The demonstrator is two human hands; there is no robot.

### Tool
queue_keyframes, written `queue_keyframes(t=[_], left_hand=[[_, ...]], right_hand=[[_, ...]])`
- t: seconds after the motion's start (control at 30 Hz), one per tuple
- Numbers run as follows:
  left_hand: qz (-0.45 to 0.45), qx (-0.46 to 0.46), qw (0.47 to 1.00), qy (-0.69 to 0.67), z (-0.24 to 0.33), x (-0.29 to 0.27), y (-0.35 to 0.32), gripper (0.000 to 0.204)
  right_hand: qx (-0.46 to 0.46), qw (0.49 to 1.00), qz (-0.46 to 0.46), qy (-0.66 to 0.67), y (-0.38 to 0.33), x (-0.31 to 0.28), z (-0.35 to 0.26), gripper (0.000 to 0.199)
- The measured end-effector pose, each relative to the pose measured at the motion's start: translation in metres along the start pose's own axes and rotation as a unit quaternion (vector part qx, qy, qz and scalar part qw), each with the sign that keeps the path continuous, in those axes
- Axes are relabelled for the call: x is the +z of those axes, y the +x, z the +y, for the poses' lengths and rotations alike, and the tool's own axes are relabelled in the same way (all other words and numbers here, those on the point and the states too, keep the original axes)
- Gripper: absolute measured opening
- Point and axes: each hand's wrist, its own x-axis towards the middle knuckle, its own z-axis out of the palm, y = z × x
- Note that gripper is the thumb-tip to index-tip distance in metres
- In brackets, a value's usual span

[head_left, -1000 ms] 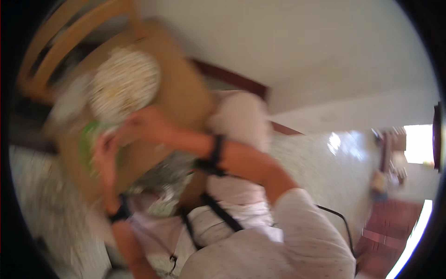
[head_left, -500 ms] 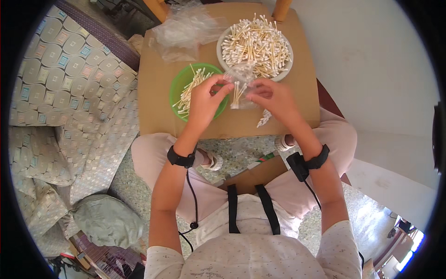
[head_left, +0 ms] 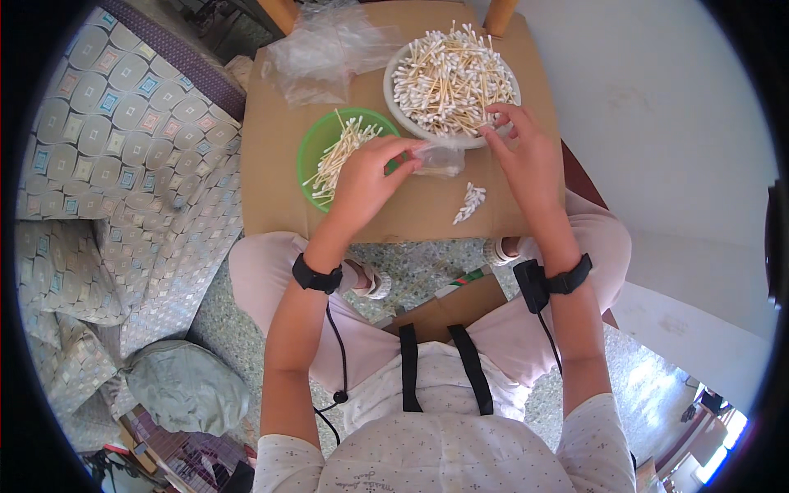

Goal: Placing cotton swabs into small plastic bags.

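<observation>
My left hand (head_left: 374, 172) pinches a small clear plastic bag (head_left: 442, 161) between thumb and fingertips, just in front of the white bowl (head_left: 398, 112). What lies inside the bag is hard to make out. At the bowl's right front rim is my right hand (head_left: 523, 152), thumb and index finger apart, beside the heaped cotton swabs (head_left: 452, 78). A green bowl (head_left: 306, 156) holding more wooden-stick cotton swabs (head_left: 341, 156) stands next to my left hand, which partly covers it. Several short white cotton pieces (head_left: 470, 203) lie between my hands, close to the near edge.
Both bowls stand on a brown cardboard surface (head_left: 279, 164). A pile of clear plastic bags (head_left: 325, 53) lies at its far left. Patterned fabric (head_left: 164, 156) hangs to the left, and a pale wall (head_left: 657, 140) rises on the right. Cables run from my wristbands.
My right hand has let go of the plastic bag and moved right and away from me to the white bowl's rim. The bag, still in my left hand, has tipped over.
</observation>
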Motion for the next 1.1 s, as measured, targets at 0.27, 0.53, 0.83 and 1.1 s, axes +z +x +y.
queue_keyframes(t=[0.27, 0.53, 0.83, 1.1], left_hand=[[0.034, -0.032, 0.997, -0.058, 0.006, 0.001, 0.002, 0.053], [0.073, -0.020, 0.996, -0.044, 0.012, -0.002, 0.001, 0.058], [0.124, 0.003, 0.990, -0.065, 0.010, -0.005, 0.001, 0.048], [0.163, 0.107, 0.980, -0.035, 0.030, -0.005, 0.000, 0.034]], right_hand=[[-0.049, 0.998, 0.027, 0.001, 0.005, 0.015, 0.014, 0.023], [-0.035, 0.999, 0.026, -0.002, 0.009, 0.016, 0.014, 0.014], [-0.036, 0.981, 0.137, 0.135, 0.010, 0.011, 0.002, 0.013], [0.077, 0.877, -0.005, 0.474, -0.007, 0.000, -0.028, 0.019]])
